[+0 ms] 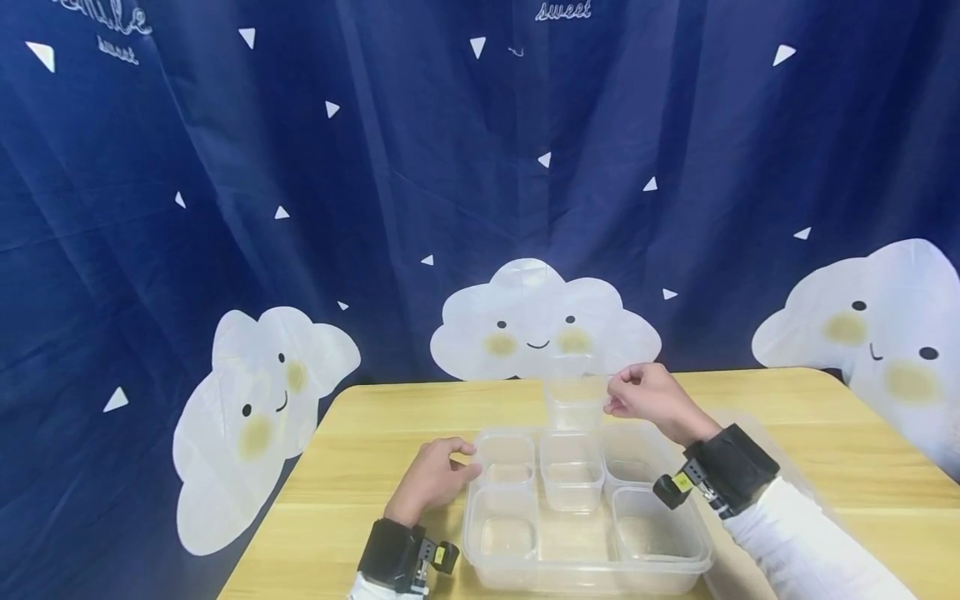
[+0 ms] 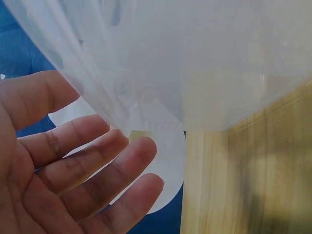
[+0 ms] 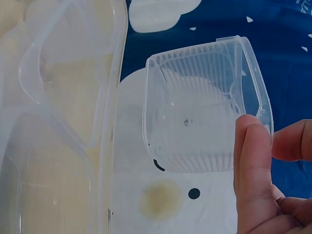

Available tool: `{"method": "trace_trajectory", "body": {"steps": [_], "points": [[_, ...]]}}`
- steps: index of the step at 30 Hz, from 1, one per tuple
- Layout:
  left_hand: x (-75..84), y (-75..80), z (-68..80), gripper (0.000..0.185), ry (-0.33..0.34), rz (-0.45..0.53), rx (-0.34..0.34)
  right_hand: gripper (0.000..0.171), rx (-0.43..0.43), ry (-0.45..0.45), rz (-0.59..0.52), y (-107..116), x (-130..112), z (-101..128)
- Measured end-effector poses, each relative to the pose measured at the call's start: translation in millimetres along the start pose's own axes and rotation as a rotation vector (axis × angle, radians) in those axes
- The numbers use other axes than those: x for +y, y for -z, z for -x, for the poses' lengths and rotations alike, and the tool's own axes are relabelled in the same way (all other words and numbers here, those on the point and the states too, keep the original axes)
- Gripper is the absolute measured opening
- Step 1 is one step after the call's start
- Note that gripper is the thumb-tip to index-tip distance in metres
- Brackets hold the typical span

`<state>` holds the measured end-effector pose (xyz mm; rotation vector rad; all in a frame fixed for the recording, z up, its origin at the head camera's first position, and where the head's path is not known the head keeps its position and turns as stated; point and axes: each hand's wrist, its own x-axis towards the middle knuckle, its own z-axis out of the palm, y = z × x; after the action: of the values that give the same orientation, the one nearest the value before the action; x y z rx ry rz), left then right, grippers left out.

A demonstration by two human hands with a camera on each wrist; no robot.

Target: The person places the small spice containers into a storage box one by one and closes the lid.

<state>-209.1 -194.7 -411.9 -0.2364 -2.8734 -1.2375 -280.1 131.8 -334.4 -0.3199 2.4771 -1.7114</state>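
My right hand [image 1: 651, 402] pinches the rim of a small clear plastic container [image 3: 195, 105] between thumb and fingers. This container is held up, tilted, above the back of a large clear plastic box [image 1: 585, 572]. Several similar small containers stand inside the box, among them one at the back middle [image 1: 572, 475] and one at the front right [image 1: 656, 525]. At the front middle the box's bottom shows. My left hand [image 1: 435, 475] is at the box's left side, its fingers loosely spread; in the left wrist view the fingertips are close against the translucent wall [image 2: 219, 63].
All of this stands on a light wooden table [image 1: 330, 467]. To the right of the box a flat translucent sheet or lid [image 1: 757, 442] lies partly under the right forearm. A dark blue curtain [image 1: 420, 192] with clouds hangs behind the table.
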Motion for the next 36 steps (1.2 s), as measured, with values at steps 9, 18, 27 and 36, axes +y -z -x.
{"method": "trace_trajectory", "body": {"steps": [9, 18, 27, 36], "points": [[-0.8, -2.8, 1.1, 0.031, -0.011, -0.002, -0.006, 0.022, -0.015, -0.013, -0.03, -1.6, 1.2, 13.2], [0.6, -3.5, 1.6, 0.033, -0.015, -0.012, -0.013, 0.018, -0.043, -0.007, -0.069, -3.2, 1.5, 22.9], [0.3, -0.2, -0.4, 0.035, 0.004, -0.011, -0.008, 0.018, -0.046, -0.008, -0.069, -5.9, -0.9, 27.3], [2.7, -0.6, 1.5, 0.034, 0.003, -0.011, -0.016, 0.015, -0.045, -0.018, -0.067, -8.3, 3.9, 39.0]]}}
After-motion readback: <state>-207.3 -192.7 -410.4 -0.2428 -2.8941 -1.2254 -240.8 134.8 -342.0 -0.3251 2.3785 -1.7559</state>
